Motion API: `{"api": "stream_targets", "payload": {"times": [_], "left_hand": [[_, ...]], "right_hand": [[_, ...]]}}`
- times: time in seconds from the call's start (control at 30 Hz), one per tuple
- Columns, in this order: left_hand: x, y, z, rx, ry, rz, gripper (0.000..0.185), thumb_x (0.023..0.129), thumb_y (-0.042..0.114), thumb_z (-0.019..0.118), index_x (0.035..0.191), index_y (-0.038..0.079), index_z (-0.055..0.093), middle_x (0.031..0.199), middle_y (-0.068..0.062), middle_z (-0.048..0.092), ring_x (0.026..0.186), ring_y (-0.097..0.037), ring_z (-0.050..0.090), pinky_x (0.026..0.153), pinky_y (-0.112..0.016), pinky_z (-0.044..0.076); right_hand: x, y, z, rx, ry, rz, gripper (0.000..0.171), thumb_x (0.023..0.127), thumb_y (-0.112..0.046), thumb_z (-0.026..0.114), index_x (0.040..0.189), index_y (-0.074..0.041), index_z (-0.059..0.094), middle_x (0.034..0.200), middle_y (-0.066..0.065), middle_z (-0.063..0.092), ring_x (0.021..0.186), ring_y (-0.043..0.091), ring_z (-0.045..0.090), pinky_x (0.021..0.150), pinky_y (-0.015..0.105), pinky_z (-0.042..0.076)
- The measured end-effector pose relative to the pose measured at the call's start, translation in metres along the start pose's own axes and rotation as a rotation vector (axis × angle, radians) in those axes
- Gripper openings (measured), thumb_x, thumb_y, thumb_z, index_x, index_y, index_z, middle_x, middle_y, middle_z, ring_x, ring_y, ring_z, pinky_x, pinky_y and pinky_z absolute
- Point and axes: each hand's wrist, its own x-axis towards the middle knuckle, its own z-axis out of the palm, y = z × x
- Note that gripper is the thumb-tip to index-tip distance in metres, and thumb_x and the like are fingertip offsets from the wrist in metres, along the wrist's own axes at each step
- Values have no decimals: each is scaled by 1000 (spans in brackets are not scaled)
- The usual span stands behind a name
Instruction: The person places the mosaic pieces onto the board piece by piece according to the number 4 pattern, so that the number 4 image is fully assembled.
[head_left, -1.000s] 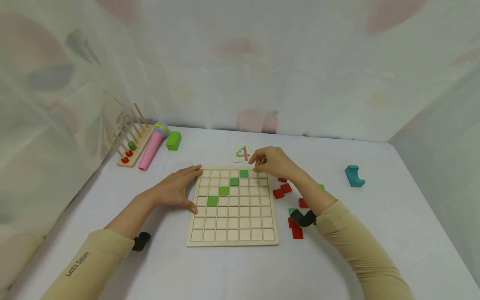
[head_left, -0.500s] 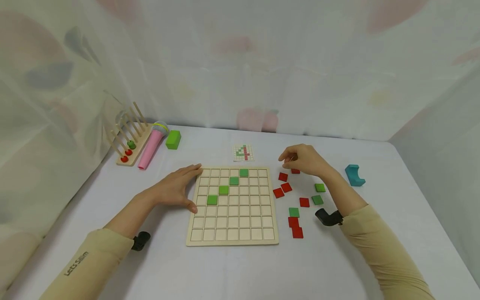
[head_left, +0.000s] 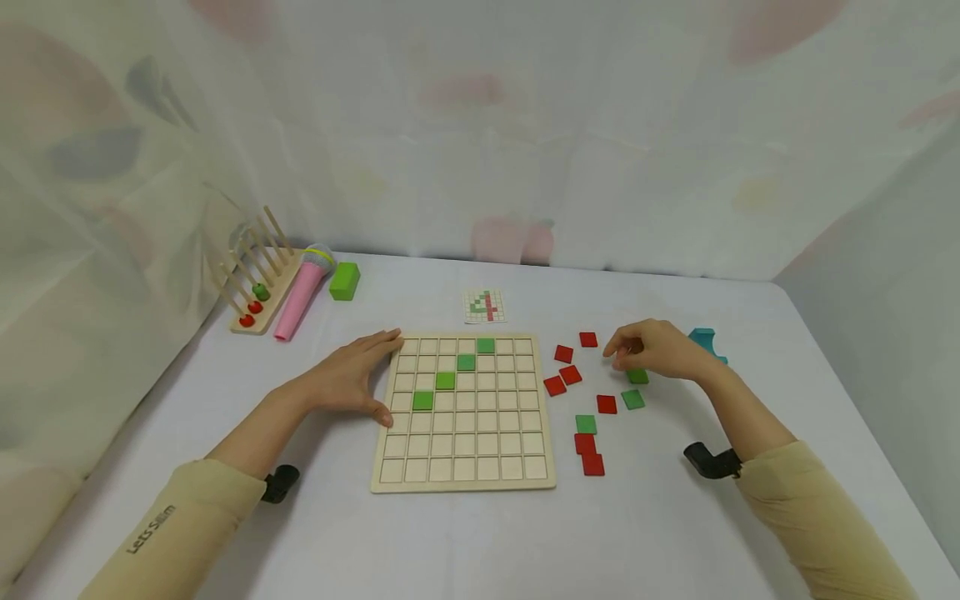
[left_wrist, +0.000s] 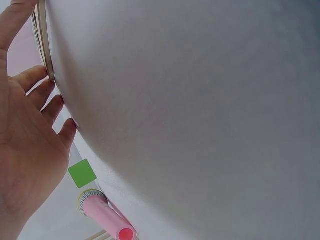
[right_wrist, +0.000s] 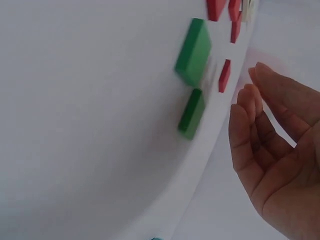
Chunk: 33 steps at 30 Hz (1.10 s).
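Note:
A wooden grid board (head_left: 465, 471) lies on the table with several green tiles (head_left: 446, 381) in its squares, set in a diagonal. My left hand (head_left: 347, 375) rests at the board's left side, fingers spread and the fingertips at its edge; the left wrist view shows the same edge (left_wrist: 44, 40) by the thumb and fingers. Right of the board, my right hand (head_left: 656, 348) hovers near a loose green tile (head_left: 637, 377), fingers loosely bent with nothing between them. Another green tile (head_left: 633, 399) lies just nearer. Several red tiles (head_left: 607, 404) are scattered between board and hand.
A small pattern card (head_left: 485, 307) lies behind the board. At the back left are a peg stand (head_left: 258, 308) with beads, a pink toy microphone (head_left: 300, 296) and a green block (head_left: 345, 282). A teal curved block (head_left: 703, 337) sits partly behind the right hand.
My right hand has travelled right, from over the board's back edge, past a red tile, to the loose green tiles. The left hand and the tiles on the board stay put.

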Motion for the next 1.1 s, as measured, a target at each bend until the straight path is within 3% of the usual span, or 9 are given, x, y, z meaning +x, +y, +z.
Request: {"api": "stream_targets", "payload": {"times": [0.47, 1.1], "left_hand": [[0, -1, 1, -2, 0, -3, 131, 52, 67, 86, 154, 6, 31, 165, -12, 25, 153, -37, 23, 120, -61, 26], [-2, 2, -1, -5, -5, -14, 131, 52, 68, 85, 154, 5, 31, 165, -13, 25, 153, -38, 23, 120, -63, 25]], "right_hand": [[-25, 20, 5, 88, -93, -13, 14, 85, -18, 76, 97, -12, 72, 78, 1, 60, 78, 13, 57, 67, 20, 48], [-28, 26, 13, 79, -138, -1, 23, 77, -17, 82, 97, -14, 71, 82, 2, 59, 81, 17, 55, 66, 21, 51]]}}
